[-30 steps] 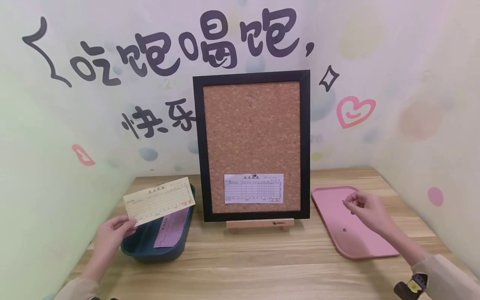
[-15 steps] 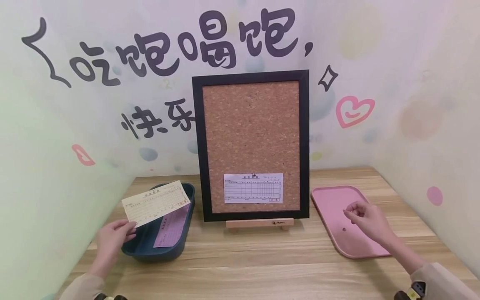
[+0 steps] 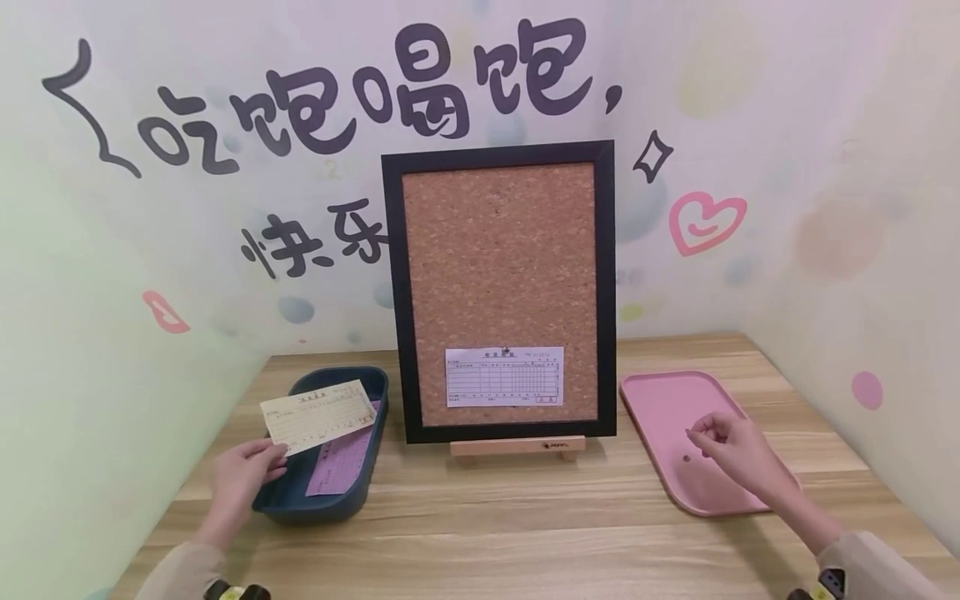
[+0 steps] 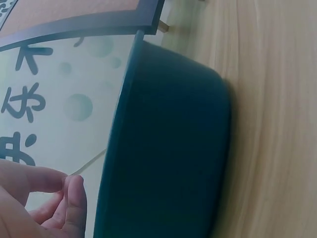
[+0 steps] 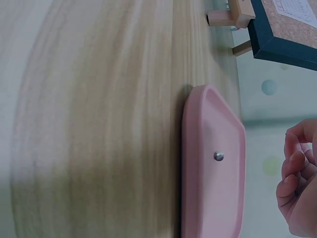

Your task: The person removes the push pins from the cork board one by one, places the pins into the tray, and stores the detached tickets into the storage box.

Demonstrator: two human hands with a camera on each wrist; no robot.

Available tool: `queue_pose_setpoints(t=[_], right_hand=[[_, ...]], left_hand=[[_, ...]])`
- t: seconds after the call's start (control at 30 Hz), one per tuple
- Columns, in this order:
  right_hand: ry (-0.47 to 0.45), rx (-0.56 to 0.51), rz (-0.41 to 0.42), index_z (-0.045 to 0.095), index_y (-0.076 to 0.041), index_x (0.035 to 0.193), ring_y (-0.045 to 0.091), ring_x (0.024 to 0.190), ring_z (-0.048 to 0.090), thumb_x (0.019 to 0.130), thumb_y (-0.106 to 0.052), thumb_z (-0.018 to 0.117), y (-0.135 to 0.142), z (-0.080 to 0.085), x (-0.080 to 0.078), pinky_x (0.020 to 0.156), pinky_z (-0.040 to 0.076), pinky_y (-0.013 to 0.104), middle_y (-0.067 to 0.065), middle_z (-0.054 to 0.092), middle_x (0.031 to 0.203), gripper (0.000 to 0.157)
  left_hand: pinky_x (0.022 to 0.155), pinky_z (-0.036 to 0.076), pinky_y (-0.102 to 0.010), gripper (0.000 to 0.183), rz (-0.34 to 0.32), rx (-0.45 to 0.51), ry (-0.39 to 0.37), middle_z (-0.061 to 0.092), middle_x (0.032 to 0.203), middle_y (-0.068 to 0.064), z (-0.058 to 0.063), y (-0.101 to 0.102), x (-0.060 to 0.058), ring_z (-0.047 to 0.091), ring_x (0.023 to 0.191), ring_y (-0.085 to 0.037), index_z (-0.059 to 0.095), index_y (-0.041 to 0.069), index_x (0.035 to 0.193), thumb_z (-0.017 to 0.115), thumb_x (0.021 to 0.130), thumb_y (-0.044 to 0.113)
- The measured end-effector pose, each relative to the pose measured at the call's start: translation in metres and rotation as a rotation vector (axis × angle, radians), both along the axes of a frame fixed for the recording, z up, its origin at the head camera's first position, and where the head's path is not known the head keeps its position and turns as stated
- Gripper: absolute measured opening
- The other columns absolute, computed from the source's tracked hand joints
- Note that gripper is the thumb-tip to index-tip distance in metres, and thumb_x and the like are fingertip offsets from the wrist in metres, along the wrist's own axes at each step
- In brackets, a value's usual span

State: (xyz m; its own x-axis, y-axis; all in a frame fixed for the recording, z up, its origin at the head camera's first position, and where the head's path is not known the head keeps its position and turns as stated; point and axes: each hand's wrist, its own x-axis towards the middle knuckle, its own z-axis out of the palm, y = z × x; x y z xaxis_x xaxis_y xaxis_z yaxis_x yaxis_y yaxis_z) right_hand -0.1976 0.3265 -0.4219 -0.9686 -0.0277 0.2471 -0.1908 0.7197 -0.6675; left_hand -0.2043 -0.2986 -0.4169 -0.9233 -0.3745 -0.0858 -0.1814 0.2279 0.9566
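My left hand (image 3: 246,473) pinches a cream printed receipt slip (image 3: 318,415) by its lower left corner, over the dark blue basin (image 3: 375,467). In the left wrist view, the slip (image 4: 89,162) shows as a thin edge from the fingertips to the basin rim. A pink slip (image 3: 341,461) lies inside the basin. My right hand (image 3: 735,448) hovers over the pink tray (image 3: 660,396) with loosely curled fingers; nothing shows between them in the right wrist view. A small silver pushpin (image 5: 219,156) lies on the tray.
A black-framed corkboard (image 3: 498,250) stands upright on a small wooden easel (image 3: 517,447) between basin and tray. One white receipt (image 3: 504,379) is fixed low on it with a pin (image 3: 506,350). The wooden table (image 3: 487,533) is bounded by walls.
My left hand has moved slightly right, and the cream slip has come lower over the basin. My right hand has sunk closer to the tray.
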Motion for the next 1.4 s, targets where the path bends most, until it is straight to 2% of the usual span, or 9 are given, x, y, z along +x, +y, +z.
queue_pose_setpoints(t=[0.07,0.13,0.3,0.37,0.5,0.8,1.03,1.17,1.4], right_hand=[[-0.026,-0.011,0.002,0.059,-0.001,0.084,0.006,0.059,0.050,0.087,-0.015,0.060,0.000,-0.002,0.000,0.050,0.042,0.021,0.008,0.058,0.071,0.014],[-0.053,-0.015,0.001,0.059,0.000,0.086,0.006,0.060,0.051,0.087,-0.016,0.059,0.000,-0.003,0.000,0.050,0.043,0.021,0.010,0.059,0.074,0.016],[-0.061,-0.026,-0.007,0.060,0.001,0.086,0.006,0.060,0.050,0.087,-0.017,0.060,0.000,-0.007,0.000,0.048,0.042,0.021,0.009,0.060,0.074,0.018],[-0.039,-0.031,-0.002,0.060,0.001,0.085,0.006,0.058,0.050,0.086,-0.014,0.060,0.000,-0.010,-0.001,0.047,0.041,0.020,0.009,0.059,0.072,0.016],[0.007,-0.028,0.005,0.060,0.000,0.082,0.006,0.053,0.048,0.084,-0.010,0.062,-0.001,-0.016,-0.003,0.044,0.039,0.020,0.006,0.059,0.067,0.010],[-0.001,-0.006,-0.024,0.060,-0.001,0.080,0.006,0.052,0.048,0.083,-0.009,0.063,-0.004,-0.023,-0.005,0.043,0.040,0.020,0.004,0.058,0.064,0.008],[-0.002,0.003,-0.035,0.061,-0.001,0.080,0.004,0.051,0.046,0.083,-0.008,0.063,-0.005,-0.025,-0.004,0.043,0.038,0.020,0.003,0.058,0.063,0.008],[-0.011,0.014,-0.039,0.061,-0.002,0.080,0.003,0.050,0.044,0.082,-0.008,0.063,-0.005,-0.025,-0.004,0.042,0.036,0.020,0.003,0.058,0.063,0.007],[-0.029,0.039,-0.051,0.061,-0.002,0.080,0.003,0.050,0.043,0.082,-0.009,0.063,-0.002,-0.030,-0.004,0.043,0.038,0.020,0.002,0.056,0.063,0.008]], left_hand=[[0.059,0.054,-0.019,0.045,-0.028,-0.022,-0.011,0.060,0.074,0.000,0.012,0.011,0.007,0.060,0.059,-0.002,0.042,-0.023,0.118,0.057,0.086,0.005],[0.059,0.053,-0.019,0.043,-0.042,-0.027,-0.024,0.060,0.074,0.000,0.017,0.018,0.011,0.059,0.059,0.000,0.042,-0.023,0.118,0.055,0.087,0.004],[0.059,0.054,-0.019,0.043,-0.087,0.008,-0.004,0.061,0.071,0.001,0.011,0.021,0.010,0.061,0.060,-0.003,0.044,-0.024,0.113,0.057,0.084,0.004],[0.059,0.054,-0.020,0.037,-0.088,0.045,0.005,0.062,0.069,0.001,0.007,0.021,0.008,0.063,0.061,-0.005,0.050,-0.022,0.107,0.060,0.083,0.005],[0.059,0.054,-0.021,0.032,-0.117,0.050,0.002,0.063,0.070,0.000,0.003,0.024,0.008,0.063,0.062,-0.007,0.053,-0.020,0.102,0.061,0.082,0.005],[0.061,0.054,-0.021,0.034,-0.161,-0.067,-0.073,0.067,0.077,-0.008,0.011,0.037,0.014,0.063,0.065,-0.008,0.053,-0.020,0.106,0.060,0.085,0.007],[0.060,0.054,-0.020,0.032,-0.191,-0.101,-0.077,0.066,0.076,-0.011,0.012,0.039,0.015,0.063,0.066,-0.010,0.056,-0.019,0.101,0.061,0.083,0.007],[0.061,0.055,-0.023,0.030,-0.214,-0.157,-0.086,0.066,0.079,-0.014,0.013,0.039,0.017,0.063,0.067,-0.011,0.058,-0.019,0.097,0.062,0.083,0.008],[0.061,0.055,-0.027,0.028,-0.211,-0.244,-0.095,0.067,0.080,-0.015,0.011,0.038,0.019,0.065,0.067,-0.015,0.062,-0.015,0.092,0.066,0.079,0.009]])
